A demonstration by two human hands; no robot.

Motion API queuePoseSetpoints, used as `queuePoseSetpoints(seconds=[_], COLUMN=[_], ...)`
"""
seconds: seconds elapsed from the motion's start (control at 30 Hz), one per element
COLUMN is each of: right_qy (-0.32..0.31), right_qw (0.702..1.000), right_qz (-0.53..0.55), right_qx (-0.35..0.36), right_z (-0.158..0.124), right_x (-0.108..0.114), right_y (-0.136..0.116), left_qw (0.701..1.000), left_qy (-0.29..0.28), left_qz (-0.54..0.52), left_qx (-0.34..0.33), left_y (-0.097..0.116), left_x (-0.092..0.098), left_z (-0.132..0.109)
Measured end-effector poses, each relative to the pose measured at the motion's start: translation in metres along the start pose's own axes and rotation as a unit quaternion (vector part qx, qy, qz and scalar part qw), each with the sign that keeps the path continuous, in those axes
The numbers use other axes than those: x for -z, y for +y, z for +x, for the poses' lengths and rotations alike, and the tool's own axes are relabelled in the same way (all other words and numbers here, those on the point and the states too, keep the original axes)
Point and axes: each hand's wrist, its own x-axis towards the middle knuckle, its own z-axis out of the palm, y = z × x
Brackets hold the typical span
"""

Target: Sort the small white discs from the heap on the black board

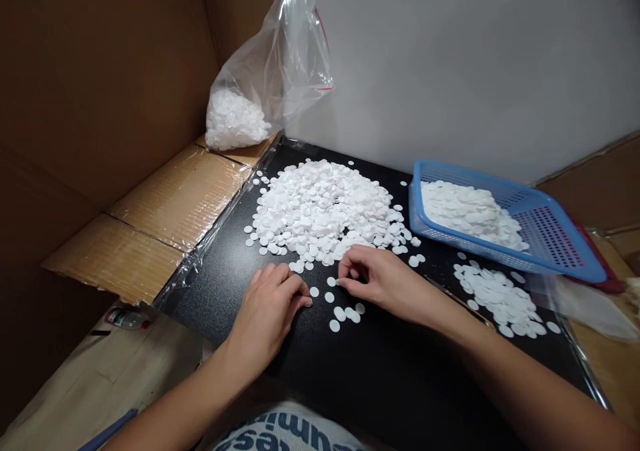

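A large heap of small round white discs point(320, 204) lies on a black tabletop point(400, 371). My left hand point(273, 307) rests on the table in front of the heap, its fingers curled together; whatever they hold, if anything, is hidden. Beside its thumb lies a loose disc point(314, 291). My right hand point(375, 274) is at the heap's front edge with thumb and index finger pinched together. A white disc point(331, 281) shows right at those fingertips. Between and below the hands, several separate discs point(340, 313) lie flat.
At the right back stands a blue plastic basket point(550, 237) partly filled with discs. A smaller disc pile point(500, 301) sits before it, near thin metal tweezers point(460, 301). A clear bag point(240, 117) of white pieces rests on cardboard point(175, 191) at the left. A grey wall point(450, 71) rises behind.
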Motion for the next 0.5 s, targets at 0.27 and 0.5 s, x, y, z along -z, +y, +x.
queuePoseSetpoints(seconds=[0.27, 0.5], right_qy=[0.057, 0.111], right_qw=[0.99, 0.943], right_qz=[-0.094, -0.249], right_qx=[0.087, 0.189], right_z=[0.01, 0.025], right_x=[-0.014, -0.044], right_y=[-0.006, -0.01], left_qw=[0.995, 0.996], left_qy=[0.031, 0.066], left_qz=[0.095, 0.064], left_qx=[0.012, -0.024], left_y=[-0.005, -0.017], left_x=[0.003, -0.001], left_z=[0.019, 0.008])
